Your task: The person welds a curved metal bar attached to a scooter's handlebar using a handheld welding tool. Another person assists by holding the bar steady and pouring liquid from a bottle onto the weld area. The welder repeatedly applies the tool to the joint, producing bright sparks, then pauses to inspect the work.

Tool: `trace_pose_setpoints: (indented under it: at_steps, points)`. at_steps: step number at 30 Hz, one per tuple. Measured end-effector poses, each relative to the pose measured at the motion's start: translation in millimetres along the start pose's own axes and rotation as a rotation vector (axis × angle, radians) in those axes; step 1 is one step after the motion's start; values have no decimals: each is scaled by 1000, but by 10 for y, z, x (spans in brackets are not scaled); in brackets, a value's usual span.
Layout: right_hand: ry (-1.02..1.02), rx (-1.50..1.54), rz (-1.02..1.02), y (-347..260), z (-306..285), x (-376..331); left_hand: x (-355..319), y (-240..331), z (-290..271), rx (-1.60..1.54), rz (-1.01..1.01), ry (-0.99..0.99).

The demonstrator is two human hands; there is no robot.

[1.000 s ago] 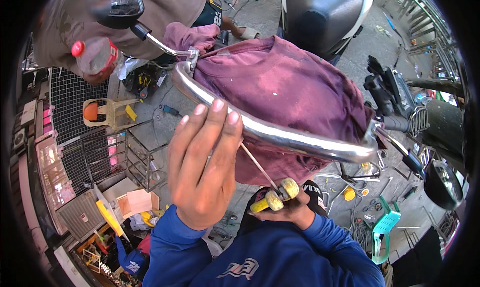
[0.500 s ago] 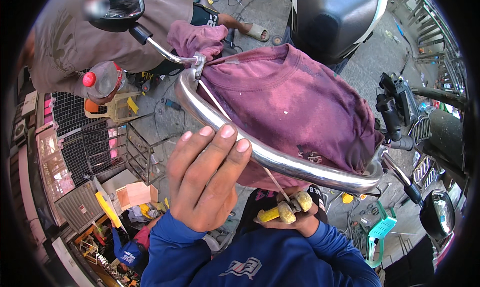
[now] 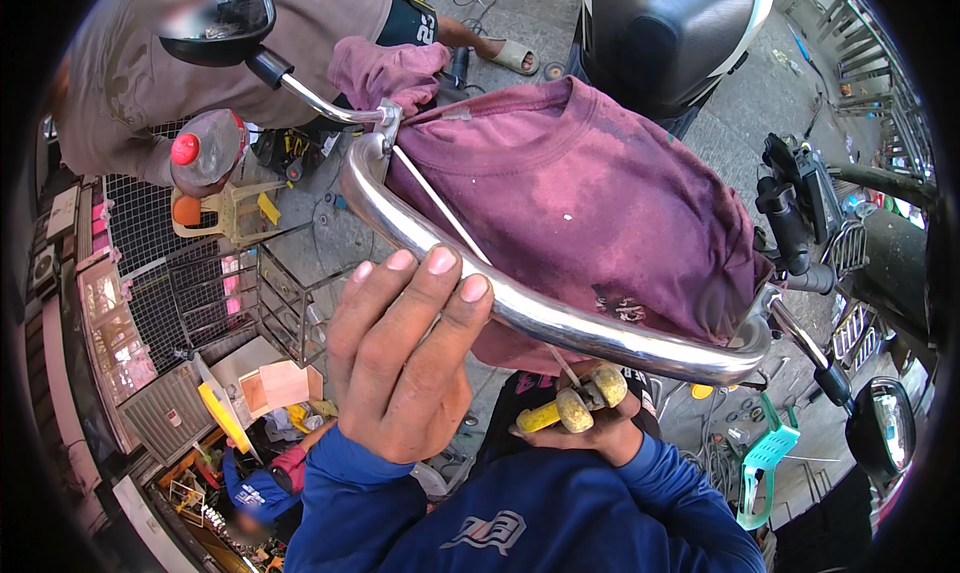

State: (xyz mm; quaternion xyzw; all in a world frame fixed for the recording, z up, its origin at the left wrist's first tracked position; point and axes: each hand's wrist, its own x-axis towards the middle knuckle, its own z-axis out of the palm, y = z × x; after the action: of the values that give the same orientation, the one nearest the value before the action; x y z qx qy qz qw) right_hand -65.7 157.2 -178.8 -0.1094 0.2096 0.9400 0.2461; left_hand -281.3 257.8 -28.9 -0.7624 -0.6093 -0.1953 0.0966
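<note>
My left hand (image 3: 405, 358) has its four fingers laid side by side against a curved chrome handlebar (image 3: 600, 323), fingertips on the metal. The thumb is hidden behind them. Low at the centre, my right hand (image 3: 600, 441) is closed on a worn yellow clamp-like tool (image 3: 575, 410), which looks like a welding electrode holder. A thin pale rod (image 3: 440, 205) runs from near its jaws up under the handlebar toward the left mirror mount. Draped beyond the bar is a faded maroon shirt (image 3: 580, 203). Round mirrors stand on chrome stems at both ends of the bar.
On the left a person in a brown shirt (image 3: 280, 53) is beside a clear bottle with a red cap (image 3: 213, 148). A black motorcycle seat (image 3: 660, 33) is at the top. Metal frames (image 3: 265, 298) stand left; a teal plastic piece (image 3: 768, 458) lies lower right.
The view has shifted slightly, so the handlebar, shirt and left hand sit a little further left. Both hands keep the same hold. The bottle beside the person has tilted slightly.
</note>
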Motion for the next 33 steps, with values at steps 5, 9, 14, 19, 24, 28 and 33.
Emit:
trace_pose_setpoints:
  at_steps: [5,9,14,19,24,28,33]
  points:
    - [-66,-646,-172,21,5,49,2,9,-4,-7,-12,1]
    - [-73,-1046,-389,21,-30,66,10,14,-3,-18,-17,7]
    - [-6,-259,-120,28,-36,93,23,14,-4,-18,-14,4]
    - [48,-75,-90,84,-35,58,11,24,-15,-3,-18,-11]
    - [40,-1156,-685,110,-99,169,-9,22,-63,-36,-33,-44]
    - [2,-570,-393,51,-45,130,0,7,-43,21,-16,-51]
    - [61,-8,-42,86,25,144,20,11,-44,16,-15,-42]
